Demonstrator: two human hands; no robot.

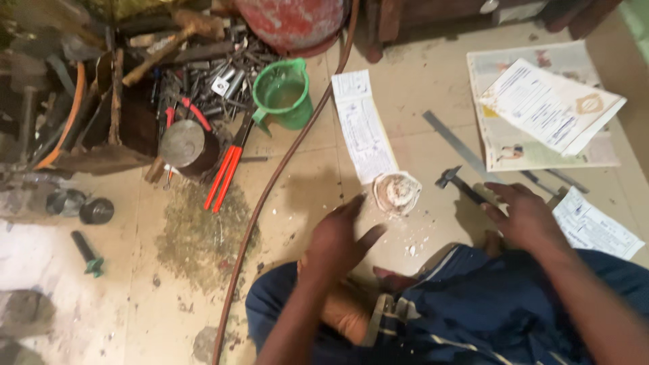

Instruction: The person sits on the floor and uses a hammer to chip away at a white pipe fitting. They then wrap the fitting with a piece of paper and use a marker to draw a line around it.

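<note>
Neither hand is gripping anything: the left hand (338, 236) is hovering spread, the right hand (524, 216) is reaching, fingers loose. The hammer (460, 184) is lying on the floor (135, 304) just beside the right hand's fingertips, handle seemingly pointing toward them; the whitish lump (397, 191) is sitting nearer the left.

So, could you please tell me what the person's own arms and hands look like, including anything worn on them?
Both forearms are bare, with no sleeves in view. The left hand and right hand wear no gloves; no rings, watch or bracelets are visible. Over the lap lies dark blue cloth with pale stripes.
</note>
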